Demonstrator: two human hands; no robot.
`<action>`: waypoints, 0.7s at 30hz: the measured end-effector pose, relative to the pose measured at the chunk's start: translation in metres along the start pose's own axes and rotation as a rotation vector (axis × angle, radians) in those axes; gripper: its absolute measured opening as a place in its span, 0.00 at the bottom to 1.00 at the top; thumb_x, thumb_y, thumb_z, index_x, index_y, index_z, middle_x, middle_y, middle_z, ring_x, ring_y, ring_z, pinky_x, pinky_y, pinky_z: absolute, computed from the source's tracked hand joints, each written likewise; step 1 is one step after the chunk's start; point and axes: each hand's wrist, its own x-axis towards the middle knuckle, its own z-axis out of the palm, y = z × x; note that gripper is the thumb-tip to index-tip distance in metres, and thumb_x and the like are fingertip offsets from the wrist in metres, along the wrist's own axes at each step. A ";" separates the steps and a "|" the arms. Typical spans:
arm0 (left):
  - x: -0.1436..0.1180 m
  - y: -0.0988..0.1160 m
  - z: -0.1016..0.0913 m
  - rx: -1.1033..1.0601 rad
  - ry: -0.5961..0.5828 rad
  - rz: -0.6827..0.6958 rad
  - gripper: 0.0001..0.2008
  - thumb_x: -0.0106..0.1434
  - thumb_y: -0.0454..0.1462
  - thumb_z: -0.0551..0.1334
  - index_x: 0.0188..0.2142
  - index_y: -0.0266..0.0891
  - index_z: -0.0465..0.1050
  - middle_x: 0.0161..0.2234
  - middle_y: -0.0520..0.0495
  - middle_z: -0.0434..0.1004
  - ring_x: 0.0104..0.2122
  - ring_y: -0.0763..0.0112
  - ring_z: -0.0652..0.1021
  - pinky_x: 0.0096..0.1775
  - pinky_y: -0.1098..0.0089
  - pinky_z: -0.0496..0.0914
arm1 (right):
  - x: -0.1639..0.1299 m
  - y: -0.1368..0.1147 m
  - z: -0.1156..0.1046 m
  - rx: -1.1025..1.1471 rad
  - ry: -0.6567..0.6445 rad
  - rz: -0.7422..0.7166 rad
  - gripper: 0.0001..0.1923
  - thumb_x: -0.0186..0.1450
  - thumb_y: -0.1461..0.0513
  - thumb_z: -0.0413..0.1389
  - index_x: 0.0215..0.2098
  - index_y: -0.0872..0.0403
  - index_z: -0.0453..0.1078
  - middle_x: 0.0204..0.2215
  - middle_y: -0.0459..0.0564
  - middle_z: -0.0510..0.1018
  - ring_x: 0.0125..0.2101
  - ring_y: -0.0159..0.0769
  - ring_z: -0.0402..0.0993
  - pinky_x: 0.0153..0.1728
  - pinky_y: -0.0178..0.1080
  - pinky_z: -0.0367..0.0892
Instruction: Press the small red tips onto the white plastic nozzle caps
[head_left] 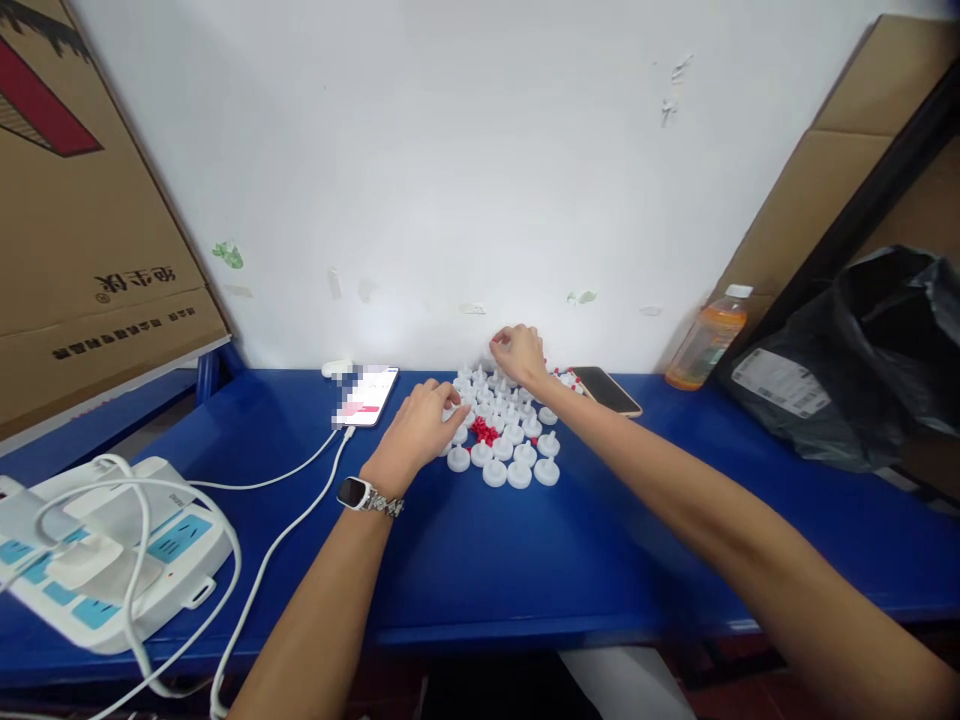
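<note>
Many white nozzle caps [519,474] stand upright, spouts up, in a cluster on the blue table [480,570]. Among them lies a small heap of red tips [484,430]. My left hand [429,422] is at the left edge of the cluster, its thumb and fingers closed around a white nozzle cap that they mostly hide. Past the back of the cluster, my right hand [519,355] is raised near the wall, pinching a small red tip [495,344]. More caps with red tips on them sit partly hidden behind my right wrist.
A lit phone [375,392] on a charging cable lies left of the cluster, a dark phone [606,390] to the right. A large power strip [180,545] with looping white cables fills the left front. An orange drink bottle [709,338] and a black plastic bag [847,350] stand at the right.
</note>
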 end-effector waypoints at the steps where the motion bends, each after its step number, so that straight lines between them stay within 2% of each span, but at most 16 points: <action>1: 0.000 0.003 -0.001 -0.038 0.029 0.027 0.14 0.70 0.46 0.55 0.40 0.39 0.72 0.40 0.42 0.74 0.42 0.58 0.74 0.43 0.60 0.67 | -0.010 -0.001 -0.011 0.109 0.054 -0.058 0.13 0.66 0.58 0.51 0.40 0.54 0.74 0.45 0.57 0.77 0.49 0.46 0.69 0.49 0.44 0.62; 2: 0.001 0.008 -0.001 -0.085 0.061 0.054 0.14 0.70 0.47 0.54 0.41 0.40 0.72 0.40 0.43 0.74 0.43 0.59 0.74 0.43 0.61 0.68 | -0.023 -0.002 -0.021 0.235 0.079 -0.125 0.12 0.67 0.58 0.50 0.41 0.54 0.73 0.46 0.57 0.77 0.46 0.43 0.71 0.47 0.43 0.64; 4: 0.001 0.018 0.000 -0.183 0.112 0.094 0.15 0.71 0.48 0.53 0.42 0.41 0.70 0.41 0.44 0.74 0.42 0.62 0.74 0.43 0.62 0.68 | -0.051 -0.007 -0.042 0.456 -0.007 -0.211 0.12 0.69 0.57 0.47 0.46 0.52 0.68 0.47 0.53 0.77 0.38 0.37 0.74 0.36 0.39 0.67; 6: 0.002 0.028 0.004 -0.248 0.141 0.104 0.15 0.72 0.49 0.52 0.42 0.41 0.69 0.39 0.46 0.75 0.40 0.64 0.75 0.43 0.63 0.68 | -0.080 -0.011 -0.057 0.558 -0.082 -0.229 0.12 0.70 0.56 0.47 0.48 0.51 0.66 0.42 0.49 0.78 0.29 0.33 0.73 0.30 0.36 0.65; 8: 0.002 0.038 0.010 -0.232 0.138 0.109 0.15 0.72 0.49 0.53 0.39 0.41 0.67 0.37 0.47 0.74 0.39 0.64 0.74 0.43 0.63 0.68 | -0.102 -0.016 -0.066 0.560 -0.114 -0.244 0.11 0.69 0.58 0.49 0.46 0.51 0.67 0.38 0.48 0.79 0.28 0.32 0.72 0.30 0.36 0.65; 10: 0.001 0.045 0.016 -0.141 0.114 0.132 0.15 0.72 0.48 0.51 0.37 0.41 0.65 0.37 0.46 0.73 0.40 0.63 0.73 0.42 0.62 0.68 | -0.117 -0.018 -0.070 0.541 -0.126 -0.280 0.10 0.67 0.60 0.51 0.46 0.51 0.68 0.39 0.47 0.79 0.29 0.32 0.71 0.33 0.36 0.66; 12: -0.001 0.050 0.018 -0.028 0.095 0.167 0.15 0.74 0.46 0.48 0.38 0.41 0.66 0.38 0.45 0.72 0.40 0.62 0.72 0.42 0.61 0.67 | -0.124 -0.019 -0.072 0.534 -0.119 -0.305 0.12 0.65 0.62 0.51 0.47 0.50 0.68 0.40 0.47 0.79 0.29 0.32 0.70 0.34 0.36 0.66; 16: -0.002 0.053 0.017 0.082 0.101 0.246 0.16 0.75 0.42 0.44 0.41 0.41 0.67 0.39 0.45 0.71 0.40 0.62 0.71 0.42 0.63 0.67 | -0.127 -0.018 -0.075 0.515 -0.095 -0.304 0.12 0.65 0.63 0.51 0.47 0.50 0.65 0.31 0.43 0.75 0.26 0.33 0.67 0.33 0.36 0.65; 19: 0.001 0.051 0.018 0.006 0.152 0.264 0.16 0.75 0.40 0.44 0.36 0.41 0.66 0.36 0.45 0.72 0.39 0.63 0.71 0.42 0.64 0.66 | -0.127 -0.023 -0.075 0.497 -0.060 -0.344 0.10 0.65 0.64 0.50 0.45 0.50 0.64 0.31 0.45 0.74 0.30 0.35 0.70 0.35 0.37 0.66; 21: 0.003 0.052 0.022 -0.081 0.200 0.213 0.16 0.75 0.41 0.45 0.33 0.41 0.64 0.33 0.47 0.72 0.36 0.65 0.71 0.40 0.65 0.65 | -0.127 -0.029 -0.074 0.468 -0.008 -0.349 0.10 0.65 0.64 0.49 0.45 0.50 0.64 0.36 0.48 0.75 0.34 0.38 0.72 0.38 0.39 0.67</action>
